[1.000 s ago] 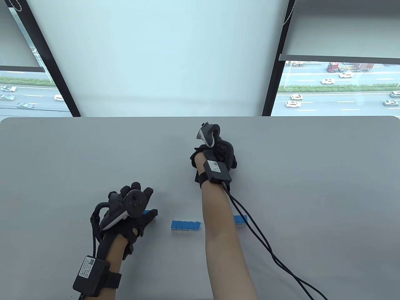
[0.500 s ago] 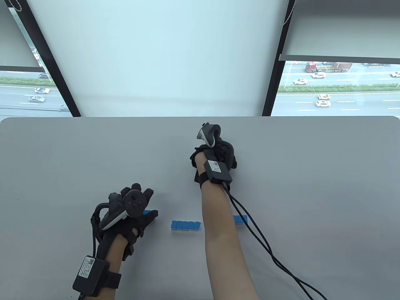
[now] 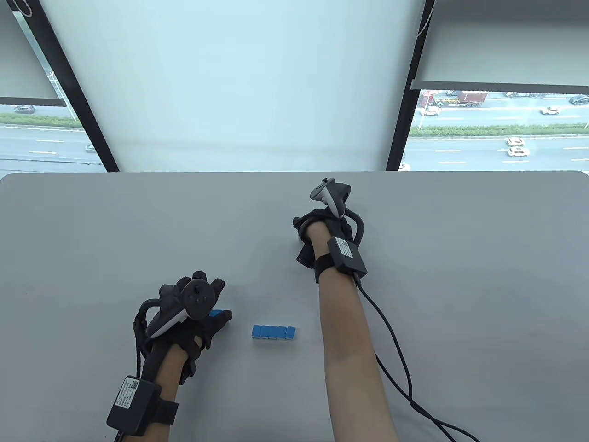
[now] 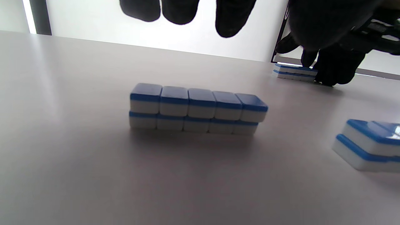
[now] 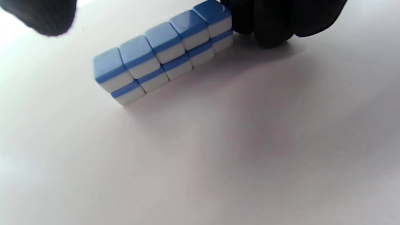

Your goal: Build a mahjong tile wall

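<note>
A double-decker row of mahjong tiles point(image 3: 274, 332), five long and blue-backed over white, lies near the table's front middle. A second such row point(image 5: 165, 51) (upper tiles slightly askew) lies farther back. A third stack point(image 4: 370, 143) lies to the left, only partly visible.

The tabletop point(image 3: 92, 221) is a smooth grey surface with a soft sheen, catching pale reflections in the wrist views. The mahjong tiles point(image 4: 197, 107) look like hard polished plastic, glossy blue on top over a smooth white body, with rounded edges. The gloves on the hands point(image 3: 202, 317) are matt black knitted cloth. The trackers point(image 3: 332, 197) have smooth plastic shells, grey and black, and the wrist boxes point(image 3: 347, 254) are matt black plastic.
</note>
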A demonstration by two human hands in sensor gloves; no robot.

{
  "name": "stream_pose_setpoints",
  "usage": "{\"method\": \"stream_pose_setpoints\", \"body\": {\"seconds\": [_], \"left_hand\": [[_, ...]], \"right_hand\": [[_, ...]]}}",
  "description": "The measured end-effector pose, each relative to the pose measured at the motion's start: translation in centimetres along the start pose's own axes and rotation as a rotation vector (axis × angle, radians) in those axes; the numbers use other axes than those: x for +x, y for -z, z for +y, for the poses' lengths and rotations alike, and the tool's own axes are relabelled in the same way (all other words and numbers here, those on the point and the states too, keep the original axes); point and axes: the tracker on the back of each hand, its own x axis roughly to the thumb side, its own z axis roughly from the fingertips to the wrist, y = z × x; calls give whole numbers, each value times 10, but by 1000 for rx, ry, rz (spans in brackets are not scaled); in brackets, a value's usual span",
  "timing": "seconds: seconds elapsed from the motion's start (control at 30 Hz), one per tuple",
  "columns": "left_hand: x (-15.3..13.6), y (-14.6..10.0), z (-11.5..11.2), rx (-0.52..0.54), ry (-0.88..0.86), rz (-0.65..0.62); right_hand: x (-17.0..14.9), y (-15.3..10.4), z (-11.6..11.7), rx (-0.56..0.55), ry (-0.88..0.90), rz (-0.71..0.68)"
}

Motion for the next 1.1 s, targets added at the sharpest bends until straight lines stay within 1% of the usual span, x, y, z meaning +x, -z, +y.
{"method": "stream_pose_setpoints", "body": {"seconds": [0.1, 0.13, 0.2, 0.3, 0.43, 0.5, 0.6, 0.73, 0.93, 1.1], "left_hand": [[0, 1, -1, -4, -11, -6], [0, 1, -1, -4, -11, -7], [0, 1, 0, -1, -10, -13], [1, -1, 0, 0, -19, -21], [4, -2, 0, 1, -26, -34], [5, -2, 0, 2, -28, -38], [5, -2, -1, 1, -36, -45], [5, -2, -2, -3, -48, -51], [7, -2, -4, -14, -75, -69], [11, -1, -5, -17, -63, -85]], "right_hand": [[-19, -10, -10, 83, 104, -40], [-22, -14, -13, 78, 109, -49], [-32, -30, -25, 17, 72, -74], [-44, -52, -37, -46, 42, -105], [-62, -83, -40, -91, 4, -136], [-72, -97, -37, -108, -17, -148], [-92, -115, -27, -125, -45, -160], [-115, -124, -11, -131, -43, -171], [-146, -126, 16, -56, -53, -212], [-161, -116, 42, 24, -38, -184]]}}
